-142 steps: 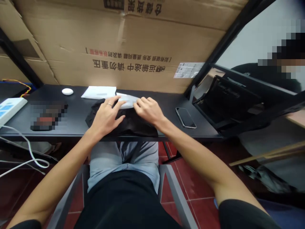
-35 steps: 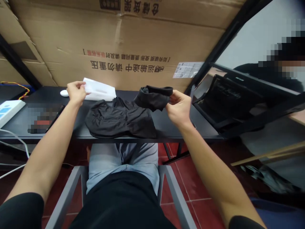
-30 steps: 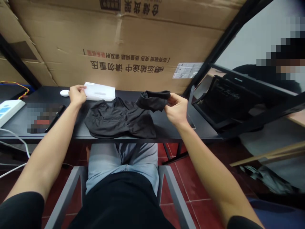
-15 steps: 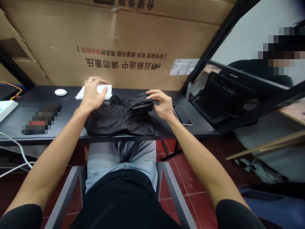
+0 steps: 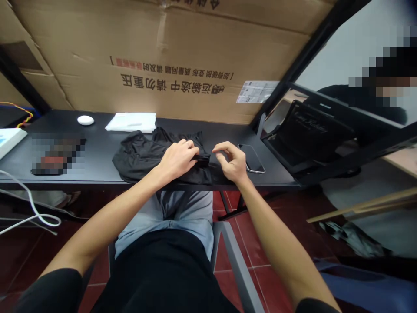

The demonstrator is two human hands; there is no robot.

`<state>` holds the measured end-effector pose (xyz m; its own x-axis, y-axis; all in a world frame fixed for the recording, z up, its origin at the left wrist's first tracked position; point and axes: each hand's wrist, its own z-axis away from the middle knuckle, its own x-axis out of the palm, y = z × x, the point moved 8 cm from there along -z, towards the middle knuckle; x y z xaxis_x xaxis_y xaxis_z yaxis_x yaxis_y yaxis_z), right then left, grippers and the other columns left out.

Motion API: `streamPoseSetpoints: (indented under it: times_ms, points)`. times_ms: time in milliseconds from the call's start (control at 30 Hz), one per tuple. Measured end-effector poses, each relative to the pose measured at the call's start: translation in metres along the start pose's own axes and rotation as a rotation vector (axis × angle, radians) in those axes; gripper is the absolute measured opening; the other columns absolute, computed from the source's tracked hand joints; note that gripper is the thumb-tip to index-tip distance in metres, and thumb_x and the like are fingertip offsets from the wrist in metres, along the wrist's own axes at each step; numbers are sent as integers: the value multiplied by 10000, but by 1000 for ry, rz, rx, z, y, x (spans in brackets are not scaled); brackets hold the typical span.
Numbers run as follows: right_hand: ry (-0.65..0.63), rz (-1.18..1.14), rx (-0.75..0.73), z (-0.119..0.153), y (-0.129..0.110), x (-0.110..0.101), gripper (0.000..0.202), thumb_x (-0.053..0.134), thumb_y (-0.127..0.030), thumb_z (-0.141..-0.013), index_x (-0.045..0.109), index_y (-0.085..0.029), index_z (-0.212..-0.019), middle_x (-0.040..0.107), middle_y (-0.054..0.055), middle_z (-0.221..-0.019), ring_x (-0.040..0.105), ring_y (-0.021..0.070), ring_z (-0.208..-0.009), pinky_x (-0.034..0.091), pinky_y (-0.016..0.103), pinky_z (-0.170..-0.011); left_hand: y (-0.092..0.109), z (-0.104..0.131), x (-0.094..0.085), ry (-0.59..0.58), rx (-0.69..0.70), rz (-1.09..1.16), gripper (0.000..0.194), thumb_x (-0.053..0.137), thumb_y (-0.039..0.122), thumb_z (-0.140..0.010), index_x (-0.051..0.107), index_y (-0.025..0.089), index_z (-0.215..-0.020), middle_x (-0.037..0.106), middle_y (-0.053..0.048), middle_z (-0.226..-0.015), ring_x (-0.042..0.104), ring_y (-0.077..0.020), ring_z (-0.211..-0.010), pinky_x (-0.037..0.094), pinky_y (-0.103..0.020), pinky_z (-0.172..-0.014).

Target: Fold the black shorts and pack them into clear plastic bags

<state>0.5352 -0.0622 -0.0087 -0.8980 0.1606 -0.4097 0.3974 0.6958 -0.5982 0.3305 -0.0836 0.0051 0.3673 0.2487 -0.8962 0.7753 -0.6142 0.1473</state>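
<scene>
A crumpled piece of thin black cloth lies in folds along the front of the dark desk; its kind is unclear. My left hand rests on its right half, with curled fingers closed on a fold and the fingertips partly hidden. Just past the cloth's right end, my right hand hovers with bent fingers. A gap shows between its thumb and fingertips, and nothing is visible in it. Beside that hand a phone lies on the desk.
Behind the cloth lie a white packet and a white oval mouse-like object. A large cardboard box walls off the back. White cables hang at the left. Another person is at the far right.
My left hand has moved right and down, from beside the white packet onto the cloth. The right hand has let go of the cloth's raised fold and drawn slightly right and nearer me.
</scene>
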Motion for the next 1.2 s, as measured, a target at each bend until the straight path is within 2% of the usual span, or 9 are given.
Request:
streamPoseSetpoints:
  times_ms: [133,300,467,633,733,833,967,1067,1200]
  points:
    - [-115,100,-52,8,-13,18,118,732,-407,-1021,735,-294,-989,803,86,-1045,776,313,-1005,664,520,-1005,-6,-6,4,8,-10,16,171,657,195,-1094,779,272,-1185,760,-90,-1302,694,-285,-1247,616,-388,-956]
    - [-372,211,-134,14,-18,46,125,691,-385,-1077,773,-294,-1054,808,118,-1226,761,327,-1182,645,529,-1091,-28,8,-10,147,-94,134,190,546,224,-1141,707,225,-1241,772,-116,-1283,741,-278,-1212,603,-402,-1059]
    - [-396,219,-147,15,-16,49,190,654,-385,-1114,821,-301,-1080,818,119,-1237,752,329,-1214,639,549,-1113,-78,64,-30,278,-429,115,522,617,307,-1079,507,271,-1588,799,-84,-1121,804,-334,-1058,626,-461,-980]
    - [-372,198,-151,14,-16,48,218,669,-404,-1115,848,-301,-1045,825,114,-1218,761,326,-1190,644,556,-1102,-99,111,-50,273,-593,-50,635,693,382,-1006,552,289,-1618,754,-176,-1341,710,-467,-1299,589,-599,-1073]
    - [-363,200,-149,14,-16,47,224,670,-412,-1118,851,-302,-1047,827,113,-1220,766,325,-1188,649,558,-1101,-86,107,-61,335,-544,-76,642,768,482,-981,610,303,-1577,675,-191,-1520,624,-492,-1401,551,-648,-1127]
    - [-357,202,-142,14,-16,47,218,679,-422,-1113,852,-308,-1045,831,111,-1218,771,329,-1181,656,566,-1096,-66,84,-52,271,-419,-73,635,861,564,-922,682,324,-1482,678,-167,-1529,610,-480,-1403,553,-637,-1114]
    - [-349,203,-126,15,-15,46,198,692,-425,-1107,851,-321,-1051,836,102,-1219,774,329,-1186,656,562,-1107,-63,62,-38,182,-371,-97,219,746,403,-1015,774,285,-1198,766,-148,-1353,662,-433,-1319,571,-588,-1057]
    - [-349,198,-123,15,-14,47,190,694,-418,-1106,848,-322,-1050,836,98,-1222,776,328,-1189,652,559,-1115,-94,67,-51,266,-499,-52,201,629,373,-1070,752,257,-1180,796,-133,-1229,721,-390,-1212,581,-531,-1042]
    - [-350,202,-123,15,-14,47,203,689,-433,-1106,843,-314,-1048,835,104,-1218,768,332,-1190,648,568,-1112,-156,102,-80,401,-729,-3,385,668,409,-1034,684,244,-1381,803,-115,-1145,763,-373,-1095,580,-520,-1049]
